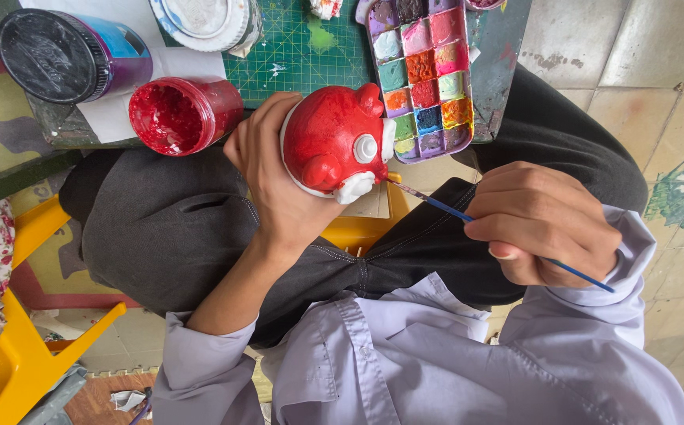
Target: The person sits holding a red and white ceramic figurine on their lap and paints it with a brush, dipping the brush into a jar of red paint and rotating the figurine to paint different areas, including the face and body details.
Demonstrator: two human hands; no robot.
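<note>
A red-painted, rounded ceramic figurine [334,142] was cradled in the left hand [275,177], fingers wrapped behind it to steady its face, while a thin blue-handled paintbrush [468,216] was pinched in the right hand [542,224], tip touching its white snout.

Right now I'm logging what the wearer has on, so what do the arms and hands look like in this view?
Both hands are bare: no gloves, rings or watch visible. The left hand comes out of a pale lilac shirt sleeve pushed up toward the elbow, leaving the forearm uncovered. The right hand has the same lilac sleeve reaching down to the wrist, ending in a cuff.
</note>
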